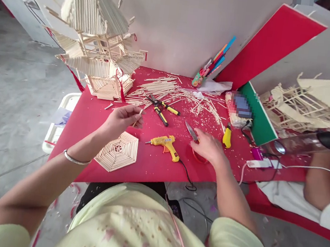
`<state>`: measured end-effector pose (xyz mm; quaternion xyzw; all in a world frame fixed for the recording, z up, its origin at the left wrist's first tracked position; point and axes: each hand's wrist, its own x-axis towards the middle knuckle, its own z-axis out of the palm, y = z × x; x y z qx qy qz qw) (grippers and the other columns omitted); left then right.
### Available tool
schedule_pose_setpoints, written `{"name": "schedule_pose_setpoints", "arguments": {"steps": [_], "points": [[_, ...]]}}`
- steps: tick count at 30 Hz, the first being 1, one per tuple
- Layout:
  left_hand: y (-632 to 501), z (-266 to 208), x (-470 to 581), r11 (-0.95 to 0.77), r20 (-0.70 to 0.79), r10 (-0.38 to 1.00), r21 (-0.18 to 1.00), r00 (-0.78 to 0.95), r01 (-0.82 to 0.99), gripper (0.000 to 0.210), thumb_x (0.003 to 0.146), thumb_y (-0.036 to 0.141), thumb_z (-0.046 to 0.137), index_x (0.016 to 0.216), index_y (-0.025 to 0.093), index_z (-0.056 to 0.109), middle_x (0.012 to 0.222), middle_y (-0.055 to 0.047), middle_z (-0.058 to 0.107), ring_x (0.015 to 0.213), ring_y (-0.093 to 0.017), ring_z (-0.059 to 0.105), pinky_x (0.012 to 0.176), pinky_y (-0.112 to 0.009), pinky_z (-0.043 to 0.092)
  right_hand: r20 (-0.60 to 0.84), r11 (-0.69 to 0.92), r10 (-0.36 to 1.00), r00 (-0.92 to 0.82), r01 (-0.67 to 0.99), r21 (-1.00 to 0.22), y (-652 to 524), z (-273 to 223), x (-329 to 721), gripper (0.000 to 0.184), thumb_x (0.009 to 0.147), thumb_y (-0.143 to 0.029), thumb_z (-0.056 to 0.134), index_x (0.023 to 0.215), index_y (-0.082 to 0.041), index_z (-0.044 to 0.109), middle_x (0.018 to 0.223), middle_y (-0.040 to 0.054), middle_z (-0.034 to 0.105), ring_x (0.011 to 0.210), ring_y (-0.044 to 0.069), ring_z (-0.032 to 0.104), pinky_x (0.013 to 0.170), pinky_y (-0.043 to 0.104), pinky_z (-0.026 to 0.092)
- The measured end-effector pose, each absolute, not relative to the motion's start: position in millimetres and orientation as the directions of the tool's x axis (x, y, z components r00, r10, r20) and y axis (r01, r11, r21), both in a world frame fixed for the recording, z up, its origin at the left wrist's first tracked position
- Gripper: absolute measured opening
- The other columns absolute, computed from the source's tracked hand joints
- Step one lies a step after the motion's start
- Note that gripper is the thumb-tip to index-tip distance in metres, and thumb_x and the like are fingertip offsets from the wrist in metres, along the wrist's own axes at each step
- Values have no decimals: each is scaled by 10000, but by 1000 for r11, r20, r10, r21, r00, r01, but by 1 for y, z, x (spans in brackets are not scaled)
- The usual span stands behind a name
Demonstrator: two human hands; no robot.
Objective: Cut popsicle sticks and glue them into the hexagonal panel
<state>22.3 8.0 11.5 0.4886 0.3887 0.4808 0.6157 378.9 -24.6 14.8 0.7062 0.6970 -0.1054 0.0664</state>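
Clock centred on mid-view. At 10, a tiered stick pavilion (83, 64), upright on the red tabletop (144, 167), with red tassels at the eaves. At 8, near the front edge, a flat hexagonal panel (115, 155), ringed inward to a small centre. At 9, just on the far side of that panel, left hand (123, 119): pinching one short pale stick (138, 117) between thumb and fingers, apparently clear of the tabletop. Toward 11, a heap of loose sticks (157, 88). Near dead centre, pliers (160, 115) with handles spread. At 6, close in, a yellow glue gun (164, 141), lying unheld, nozzle toward 9. At 3, scissors (191, 130), blades toward 10, red handles partly under right hand (209, 145); in contact near the pivot, but cannot tell if firmly gripped or only touched. Farther out at 3, a yellow utility knife (227, 137), lying apart. Between 3 and 4, at the far right, a co-worker's forearm (321, 178). Step in hand, by judgement: readying a single stick, probably for trimming. Next move, likely calling for a sure hold on the scissors, a steady left pinch, fingertips well back from the blades.
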Motion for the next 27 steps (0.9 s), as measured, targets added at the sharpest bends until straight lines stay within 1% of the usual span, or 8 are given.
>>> {"name": "schedule_pose_setpoints", "arguments": {"steps": [6, 12, 14, 16, 19, 21, 24, 27], "points": [[-3, 18, 54, 30, 26, 964, 978, 266, -204, 377, 712, 423, 931, 891, 135, 767, 736, -47, 730, 594, -121, 668, 578, -237, 522, -148, -106, 984, 103, 994, -7, -66, -8, 393, 695, 985, -462, 554, 1606, -182, 420, 1351, 226, 597, 1294, 390, 597, 971, 459, 520], [-13, 25, 40, -13, 58, 984, 967, 171, -255, 409, 709, 429, 939, 950, 151, 762, 738, -45, 743, 587, -115, 651, 568, -235, 490, -259, -123, 956, 135, 990, 62, -55, -15, 415, 796, 927, -331, 619, 1651, -147, 346, 1328, 256, 655, 1204, 391, 676, 949, 448, 521], [-16, 27, 32, -5, 47, 987, 966, 155, -260, 419, 703, 443, 945, 924, 148, 747, 744, -53, 748, 595, -122, 666, 571, -236, 494, -253, -156, 955, 152, 988, 2, -52, -17, 422, 796, 929, -345, 623, 1648, -142, 351, 1298, 237, 698, 1176, 386, 696, 955, 450, 525], [-19, 29, 28, -9, 50, 987, 967, 154, -256, 424, 707, 461, 944, 903, 144, 741, 745, -56, 746, 603, -121, 668, 579, -233, 501, -204, -179, 968, 145, 971, -157, -53, -16, 421, 777, 945, -426, 628, 1634, -166, 379, 1305, 205, 714, 1171, 375, 701, 959, 451, 535], [-22, 30, 25, -32, 74, 984, 967, 160, -251, 418, 727, 473, 936, 910, 145, 754, 740, -44, 732, 594, -97, 629, 574, -214, 488, 6, -13, 1000, 18, 880, -475, -59, -1, 397, 824, 917, -637, 657, 1586, -212, 431, 1315, 167, 707, 1155, 359, 696, 952, 464, 553], [-23, 30, 25, -52, 97, 982, 964, 165, -262, 398, 743, 466, 929, 920, 149, 766, 735, -35, 718, 592, -83, 596, 567, -200, 472, 177, 201, 977, -120, 798, -569, -63, 15, 368, 808, 907, -704, 657, 1530, -220, 480, 1265, 155, 708, 1095, 342, 697, 932, 472, 561], [-24, 31, 24, -86, 136, 978, 956, 161, -282, 349, 773, 438, 914, 941, 164, 778, 733, -24, 699, 609, -81, 577, 569, -193, 462, 304, 442, 896, -323, 710, -548, -60, 41, 318, 704, 949, -698, 632, 1461, -223, 540, 1040, 100, 714, 925, 278, 690, 876, 432, 560], [-25, 33, 16, -136, 180, 972, 955, 150, -264, 283, 819, 414, 880, 919, 169, 778, 725, -20, 684, 604, -80, 563, 569, -199, 456, 334, 582, 813, -477, 697, -419, -48, 55, 277, 705, 970, -682, 618, 1498, -222, 536, 1060, 102, 688, 913, 259, 672, 834, 384, 549]]}}
